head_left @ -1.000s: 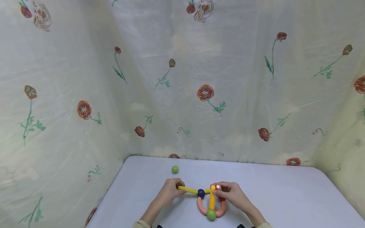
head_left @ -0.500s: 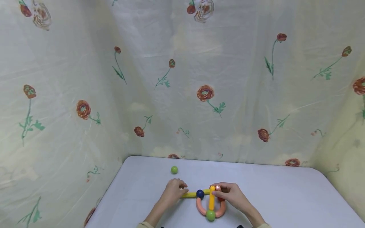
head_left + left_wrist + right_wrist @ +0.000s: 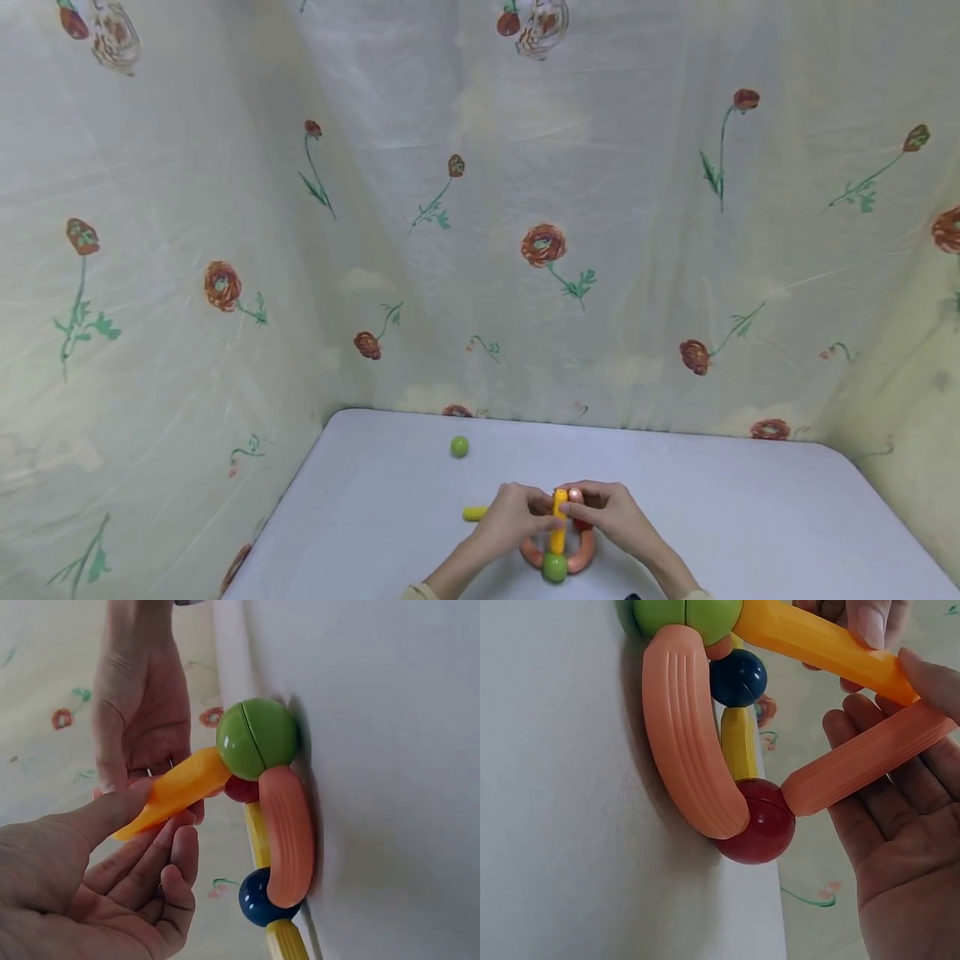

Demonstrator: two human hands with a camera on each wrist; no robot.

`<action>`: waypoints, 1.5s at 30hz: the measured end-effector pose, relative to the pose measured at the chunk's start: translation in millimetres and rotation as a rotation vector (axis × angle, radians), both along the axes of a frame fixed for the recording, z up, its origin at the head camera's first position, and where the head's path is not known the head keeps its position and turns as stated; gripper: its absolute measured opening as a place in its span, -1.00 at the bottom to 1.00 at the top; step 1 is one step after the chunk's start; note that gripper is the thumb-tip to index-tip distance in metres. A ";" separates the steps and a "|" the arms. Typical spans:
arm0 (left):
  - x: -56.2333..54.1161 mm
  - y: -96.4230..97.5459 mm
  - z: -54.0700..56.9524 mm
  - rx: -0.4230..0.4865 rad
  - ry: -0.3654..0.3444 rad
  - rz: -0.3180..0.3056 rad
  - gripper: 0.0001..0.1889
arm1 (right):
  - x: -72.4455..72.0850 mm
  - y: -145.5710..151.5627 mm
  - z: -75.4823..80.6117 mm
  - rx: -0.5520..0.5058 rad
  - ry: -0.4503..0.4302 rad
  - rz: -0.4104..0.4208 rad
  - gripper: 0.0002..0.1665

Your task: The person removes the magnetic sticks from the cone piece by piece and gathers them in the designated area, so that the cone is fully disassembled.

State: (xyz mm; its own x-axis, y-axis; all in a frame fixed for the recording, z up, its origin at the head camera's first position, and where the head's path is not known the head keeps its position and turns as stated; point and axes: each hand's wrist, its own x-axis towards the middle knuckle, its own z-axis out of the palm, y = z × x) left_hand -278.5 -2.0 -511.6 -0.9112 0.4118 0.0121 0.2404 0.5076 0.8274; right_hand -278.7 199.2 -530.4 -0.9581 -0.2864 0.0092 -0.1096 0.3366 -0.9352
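Note:
My left hand (image 3: 510,512) pinches an orange magnetic rod (image 3: 184,784), thumb on one side and fingers on the other. That rod slants up from a green ball (image 3: 259,739). My right hand (image 3: 611,512) holds a straight salmon-pink rod (image 3: 862,761) near its upper end, where it meets the orange rod's tip; the thumb covers that spot. A red ball (image 3: 757,825) bears the pink rod's lower end. Curved salmon pieces (image 3: 690,735) run along the table from the green ball to the red ball and to a dark blue ball (image 3: 259,896). A yellow rod (image 3: 739,746) joins red and blue.
Another yellow rod (image 3: 474,513) sticks out leftward from the blue ball, partly behind my left hand. Farther back on the white table (image 3: 675,475) lies a loose green ball (image 3: 459,447). A flowered cloth (image 3: 480,292) hangs round the table's back and sides.
My left hand has let go of the left yellow rod and moved right to the orange rod, which it now pinches. My right hand has stayed in place.

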 end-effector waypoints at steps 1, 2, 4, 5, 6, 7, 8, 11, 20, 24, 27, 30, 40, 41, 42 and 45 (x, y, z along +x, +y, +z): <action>0.5 -0.2 -0.7 0.014 -0.005 0.003 -0.80 | 0.1 0.1 -0.1 0.002 -0.002 0.000 -0.52; 1.1 -0.8 -1.4 0.031 -0.017 0.006 -0.80 | 0.3 0.2 0.0 0.003 -0.004 -0.001 -0.52; 3.0 -3.2 -2.3 0.055 -0.025 0.008 -0.80 | 0.3 0.3 0.7 0.005 -0.015 -0.004 -0.50; 3.9 -4.6 -3.0 0.063 -0.027 0.008 -0.81 | 0.4 0.2 1.3 0.010 -0.017 -0.005 -0.49; 5.2 -6.2 -3.0 0.071 -0.029 0.006 -0.81 | 0.3 0.1 2.1 0.013 -0.022 -0.007 -0.48; 6.5 -7.9 -3.2 0.076 -0.025 0.003 -0.82 | 0.1 0.1 2.6 0.016 -0.025 -0.008 -0.47; 8.0 -9.4 -3.1 0.082 -0.021 -0.003 -0.82 | 0.1 0.1 3.2 0.019 -0.025 -0.011 -0.46; 13.7 -13.7 -3.3 0.077 0.021 -0.053 -0.79 | 0.5 0.4 4.1 0.024 -0.013 -0.012 -0.47; 39.0 -25.0 0.5 -0.266 0.433 -0.555 -0.77 | 2.6 -0.9 6.2 0.030 -0.003 -0.025 -0.47; 43.6 -23.9 -2.5 -0.423 0.490 -0.700 -0.71 | 2.9 -2.8 8.0 0.032 -0.021 -0.041 -0.45; 45.9 -22.8 -9.0 -0.441 0.480 -0.736 -0.72 | 2.7 -2.7 8.1 0.032 -0.026 -0.044 -0.45; 48.6 -22.9 -15.5 -0.424 0.458 -0.741 -0.76 | 2.6 -2.0 7.6 0.031 -0.026 -0.041 -0.46; 47.3 -23.8 -17.0 -0.422 0.330 -0.735 -0.79 | 1.7 1.0 3.7 0.016 -0.021 -0.023 -0.47; 46.5 -24.4 -16.2 -0.413 0.324 -0.700 -0.79 | 1.7 0.8 4.0 0.016 -0.021 -0.024 -0.47; 46.0 -25.0 -15.2 -0.417 0.333 -0.661 -0.80 | 1.8 0.8 4.3 0.018 -0.023 -0.026 -0.46; 43.5 -24.3 -13.7 -0.416 0.379 -0.482 -0.81 | 1.4 1.3 5.3 0.027 -0.027 -0.031 -0.45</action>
